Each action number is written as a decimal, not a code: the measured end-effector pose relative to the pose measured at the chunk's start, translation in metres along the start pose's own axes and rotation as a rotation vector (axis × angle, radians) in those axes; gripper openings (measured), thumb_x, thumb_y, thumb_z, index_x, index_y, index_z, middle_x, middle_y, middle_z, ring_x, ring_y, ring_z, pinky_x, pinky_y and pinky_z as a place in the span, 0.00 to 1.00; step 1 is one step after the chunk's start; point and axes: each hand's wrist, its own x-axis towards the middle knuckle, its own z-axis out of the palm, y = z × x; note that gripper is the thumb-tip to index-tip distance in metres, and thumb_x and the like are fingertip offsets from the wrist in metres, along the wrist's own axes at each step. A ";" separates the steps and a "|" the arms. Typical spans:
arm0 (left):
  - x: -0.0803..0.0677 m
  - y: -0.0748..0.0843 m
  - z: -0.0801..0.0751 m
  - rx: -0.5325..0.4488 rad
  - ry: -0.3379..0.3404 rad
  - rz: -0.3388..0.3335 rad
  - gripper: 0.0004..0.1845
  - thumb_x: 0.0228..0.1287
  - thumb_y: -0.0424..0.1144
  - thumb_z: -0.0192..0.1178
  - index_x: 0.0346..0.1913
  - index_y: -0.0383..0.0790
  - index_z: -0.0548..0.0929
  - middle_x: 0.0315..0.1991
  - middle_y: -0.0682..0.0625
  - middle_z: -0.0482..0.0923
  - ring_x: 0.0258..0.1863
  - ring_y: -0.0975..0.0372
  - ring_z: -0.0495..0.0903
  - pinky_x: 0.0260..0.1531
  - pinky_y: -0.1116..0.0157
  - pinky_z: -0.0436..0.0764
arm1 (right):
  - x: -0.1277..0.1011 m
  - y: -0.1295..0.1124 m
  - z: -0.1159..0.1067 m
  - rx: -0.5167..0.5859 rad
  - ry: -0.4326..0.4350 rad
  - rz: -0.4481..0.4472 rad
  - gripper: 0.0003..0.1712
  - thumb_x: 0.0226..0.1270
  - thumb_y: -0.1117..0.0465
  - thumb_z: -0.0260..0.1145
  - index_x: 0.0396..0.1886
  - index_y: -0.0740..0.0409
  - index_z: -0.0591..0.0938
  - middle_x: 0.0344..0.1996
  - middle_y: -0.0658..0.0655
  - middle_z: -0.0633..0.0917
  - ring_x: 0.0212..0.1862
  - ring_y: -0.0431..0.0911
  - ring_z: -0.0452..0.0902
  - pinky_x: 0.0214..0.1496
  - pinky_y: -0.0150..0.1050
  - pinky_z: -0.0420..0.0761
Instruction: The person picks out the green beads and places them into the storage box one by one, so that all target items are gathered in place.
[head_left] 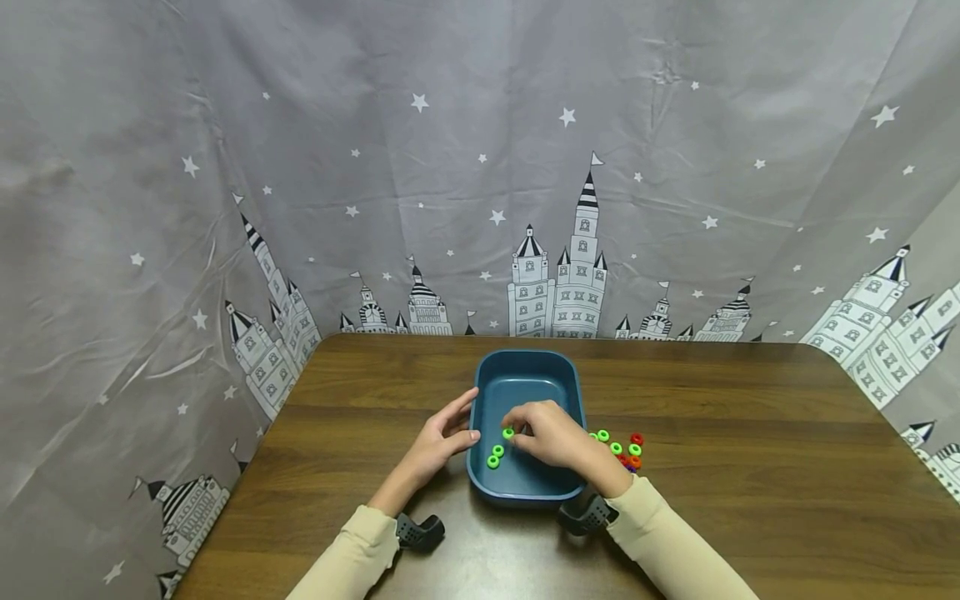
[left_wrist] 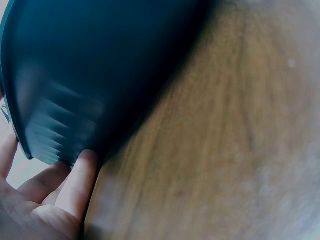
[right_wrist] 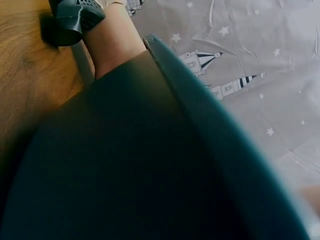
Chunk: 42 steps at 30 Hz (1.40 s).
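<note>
A deep blue-teal bin (head_left: 527,390) stands on the brown wood-grain worktop (head_left: 720,417), longer from front to back than across, with rounded corners, a thin rim and a smooth floor that catches a soft sheen. From the left wrist, its outer wall looks dark and glossy, marked by a row of pale, jagged glints; from the right wrist, its near side is almost black.

The right hand (head_left: 551,433) is over the inside of the bin, its thumb and index finger pinched on a bright lime-green ring (head_left: 508,433), small and thick, like a tiny doughnut. Two matching rings (head_left: 496,456) lie just beside each other on the bin's floor, toward its left wall.

The left hand (head_left: 438,442) is at the bin's left side, thumb at the rim, fingers apart from the thumb and fairly straight, resting on the outer wall.

Right of the bin, on the worktop, a loose cluster of rings (head_left: 616,448) mixes the same lime green with red, orange and a little purple, partly hidden by the right forearm. Behind hangs a grey curtain (head_left: 450,75) with white stars and castles.
</note>
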 end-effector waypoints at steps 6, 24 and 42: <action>0.000 0.001 0.001 -0.011 -0.003 0.004 0.39 0.70 0.33 0.58 0.81 0.38 0.56 0.75 0.26 0.60 0.71 0.34 0.68 0.59 0.58 0.83 | 0.001 0.000 0.006 -0.013 -0.019 0.033 0.10 0.61 0.69 0.69 0.42 0.62 0.89 0.35 0.56 0.91 0.39 0.46 0.86 0.42 0.41 0.86; 0.001 0.002 0.001 -0.006 0.002 0.008 0.39 0.70 0.33 0.59 0.80 0.39 0.57 0.76 0.27 0.60 0.71 0.35 0.68 0.60 0.55 0.82 | 0.001 -0.002 0.009 -0.103 0.025 0.202 0.08 0.59 0.71 0.71 0.38 0.61 0.90 0.27 0.54 0.87 0.30 0.42 0.77 0.34 0.42 0.81; -0.001 0.003 0.001 -0.004 -0.002 0.008 0.38 0.70 0.33 0.59 0.80 0.39 0.57 0.76 0.27 0.59 0.72 0.34 0.67 0.61 0.52 0.82 | 0.001 -0.002 0.013 -0.028 -0.101 0.083 0.08 0.58 0.72 0.69 0.37 0.65 0.90 0.29 0.55 0.89 0.31 0.40 0.77 0.34 0.36 0.80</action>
